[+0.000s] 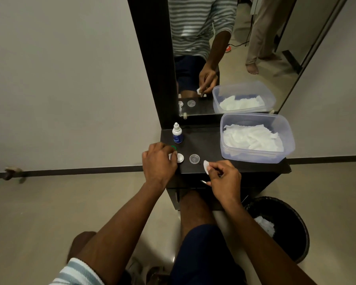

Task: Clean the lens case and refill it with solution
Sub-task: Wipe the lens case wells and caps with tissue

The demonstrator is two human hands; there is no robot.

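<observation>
A white lens case point(178, 157) lies on the black shelf point(206, 140), and my left hand point(158, 163) rests over its left part, fingers curled on it. A green cap point(173, 147) peeks out above my left fingers. A clear round cap point(194, 159) lies open side up just right of the case. My right hand point(224, 179) pinches a small white tissue wad point(206, 166) right of the clear cap, at the shelf's front edge. A small solution bottle point(177, 133) with a white top and blue label stands upright behind the case.
A clear plastic tub point(255, 157) holding white tissues fills the shelf's right side. A tall mirror point(224, 48) stands behind the shelf. A black waste bin point(280, 229) with used tissue sits on the floor at the right, beside my knee.
</observation>
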